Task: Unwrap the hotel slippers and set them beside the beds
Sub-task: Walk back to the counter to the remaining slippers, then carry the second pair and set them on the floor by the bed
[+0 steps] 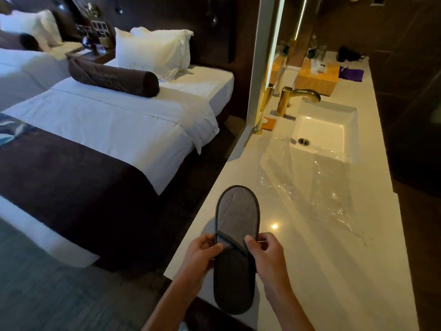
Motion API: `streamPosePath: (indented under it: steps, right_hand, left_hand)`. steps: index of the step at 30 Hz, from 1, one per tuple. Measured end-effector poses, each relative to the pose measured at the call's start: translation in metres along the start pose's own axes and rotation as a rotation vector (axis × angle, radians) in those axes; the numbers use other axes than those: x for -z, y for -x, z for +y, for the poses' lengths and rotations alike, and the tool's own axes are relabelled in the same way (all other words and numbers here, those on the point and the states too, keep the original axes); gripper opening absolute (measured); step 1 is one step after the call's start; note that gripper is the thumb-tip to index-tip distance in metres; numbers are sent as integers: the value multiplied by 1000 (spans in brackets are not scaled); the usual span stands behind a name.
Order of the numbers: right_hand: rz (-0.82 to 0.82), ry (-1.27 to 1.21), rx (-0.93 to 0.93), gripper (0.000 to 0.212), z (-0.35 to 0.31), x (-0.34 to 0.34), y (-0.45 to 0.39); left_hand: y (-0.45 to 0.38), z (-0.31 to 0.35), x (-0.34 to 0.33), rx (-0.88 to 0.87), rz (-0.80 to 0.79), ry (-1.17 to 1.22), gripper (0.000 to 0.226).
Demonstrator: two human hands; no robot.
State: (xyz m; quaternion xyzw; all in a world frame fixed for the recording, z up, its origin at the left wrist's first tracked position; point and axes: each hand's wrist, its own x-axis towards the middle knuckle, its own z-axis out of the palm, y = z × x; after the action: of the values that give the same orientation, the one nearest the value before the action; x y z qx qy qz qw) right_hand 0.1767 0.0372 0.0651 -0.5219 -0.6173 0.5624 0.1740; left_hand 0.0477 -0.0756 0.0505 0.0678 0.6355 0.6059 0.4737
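Observation:
A grey hotel slipper point(236, 218) with dark trim is held over the front of the white counter point(334, 259), toe end pointing away from me. It looks like a stacked pair, though I cannot tell for sure. My left hand point(202, 253) pinches its left edge at the strap, and my right hand point(267, 252) pinches the right edge. The clear plastic wrapper point(310, 187) lies flat and empty on the counter beyond, reaching to the sink. The near bed point(107, 130) with white linen and a brown runner stands to the left.
A white sink point(327, 130) with a gold faucet point(298, 96) is set in the counter. A wooden tissue box point(317, 77) and a purple cloth point(352, 74) sit farther back. A second bed point(21, 68) and a nightstand point(95, 51) are at far left. Dark floor runs between bed and counter.

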Motion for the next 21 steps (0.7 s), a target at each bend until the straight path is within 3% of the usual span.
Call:
streamPosePath:
  steps: [10,13,16,21]
  right_hand:
    - [-93,56,59,17,-58,-114,27]
    - [-116,86,70,19,-78,-168,38]
    - [-106,131,82,26,-94,-220,43]
    - [-87,171,122,47,-124,-287,48]
  left_hand:
    - [1,30,120,-108,89,110,10]
    - [-4,42,184,-148,40,128,26]
    - [-7,58,243,-191,0,110,38]
    - [-15,80,308,-223,-9,93,35]
